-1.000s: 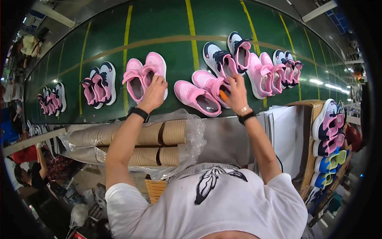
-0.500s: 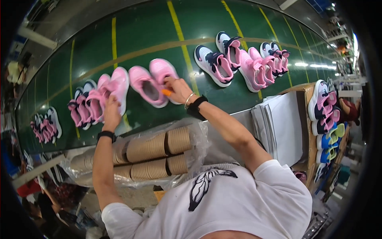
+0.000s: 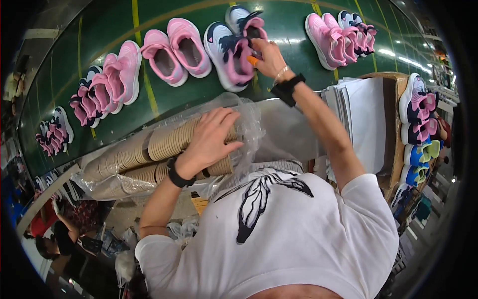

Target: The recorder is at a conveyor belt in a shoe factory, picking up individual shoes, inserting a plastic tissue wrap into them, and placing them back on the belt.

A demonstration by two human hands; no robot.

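Observation:
On the green table, my right hand [image 3: 270,61] has its fingers closed at the collar of a white, navy and pink sneaker [image 3: 221,44]. An orange cover is on one of its digits. The matching sneaker [image 3: 239,17] stands just behind, partly hidden by the first shoe and its dark straps. To their left sits a pair of pink sneakers, the nearer shoe [image 3: 190,50] beside the other [image 3: 162,56]. My left hand [image 3: 211,139] lies with fingers spread over brown ribbed stacked pieces [image 3: 169,139] inside a clear plastic bag [image 3: 249,119].
More pink sneakers [image 3: 124,74] stand in a row farther left, and another group [image 3: 323,42] stands at the right. White paper sheets [image 3: 363,119] are piled beside a cardboard box [image 3: 398,134]. Several shoes [image 3: 413,104] line the far right. A person [image 3: 55,244] is at lower left.
My left hand has left the pink sneakers and come down onto the brown stacks. My right hand went from a pink sneaker to the navy-trimmed pair, which now stands closer to the pink pair.

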